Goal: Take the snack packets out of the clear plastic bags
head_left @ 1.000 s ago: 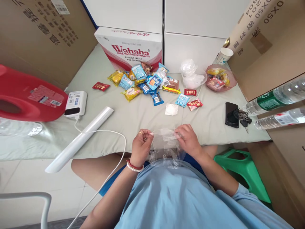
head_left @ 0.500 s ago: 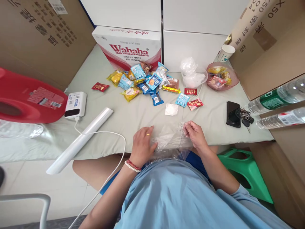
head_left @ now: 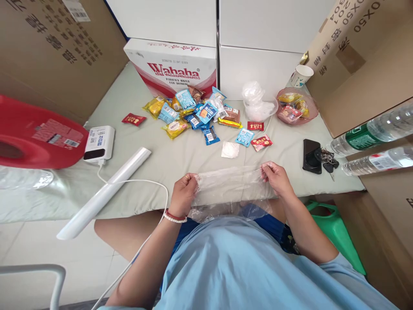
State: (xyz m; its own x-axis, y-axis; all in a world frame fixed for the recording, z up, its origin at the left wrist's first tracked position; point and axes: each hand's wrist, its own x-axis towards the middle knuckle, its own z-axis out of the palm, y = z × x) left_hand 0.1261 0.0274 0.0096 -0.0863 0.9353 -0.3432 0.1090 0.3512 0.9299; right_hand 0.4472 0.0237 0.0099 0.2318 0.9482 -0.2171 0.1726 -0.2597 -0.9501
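Observation:
A thin clear plastic bag (head_left: pixel 229 185) is stretched sideways over the table's front edge, its lower part hanging over my lap. My left hand (head_left: pixel 184 193) pinches its left end, fingers closed. At the other end, my right hand (head_left: pixel 274 175) grips the bag between thumb and fingers. Just beyond the bag lies a folded white tissue-like square (head_left: pixel 230 150). Farther back are a red snack packet (head_left: pixel 261 142), a light-blue packet (head_left: pixel 245 136) and a heap of wrapped snacks (head_left: pixel 193 113).
At the back right stand a clear bowl with white plastic bags (head_left: pixel 256 105) and a pink bowl (head_left: pixel 298 120) of snacks. A phone (head_left: pixel 312 157), keys (head_left: pixel 329 162) and bottles lie right. Leftward are a white roll (head_left: pixel 106 191), a cabled power bank (head_left: pixel 100 144) and a red jug (head_left: pixel 41 133).
My left hand has closed on the bag's left end and shifted left. My right hand has moved slightly right, and the bag is now spread wide between them.

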